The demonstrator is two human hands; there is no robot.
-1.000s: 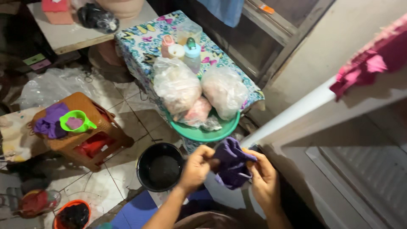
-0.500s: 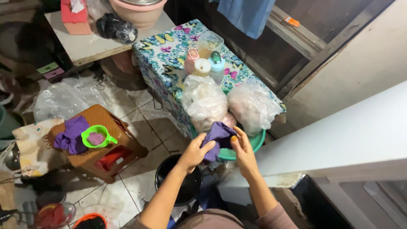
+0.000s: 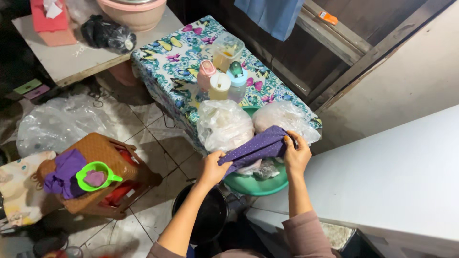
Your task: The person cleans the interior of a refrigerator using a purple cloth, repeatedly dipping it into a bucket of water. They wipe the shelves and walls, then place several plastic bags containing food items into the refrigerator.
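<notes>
Purple cloth point(image 3: 256, 149) stretched between hands, over bagged green basin point(image 3: 256, 184).

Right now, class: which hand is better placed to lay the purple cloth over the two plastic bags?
Probably the right hand: it grips the cloth end already over the bags. The left hand holds the lower end, off the bags by the green basin.

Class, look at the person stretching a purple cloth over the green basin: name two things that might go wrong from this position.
1. The purple cloth, held taut between the left hand and right hand, lies against the clear plastic bags; a pull might drag them out of the green basin.
2. That basin seems to overhang the edge of the butterfly-patterned table, above the black bucket; leaning on it might tip it.
</notes>
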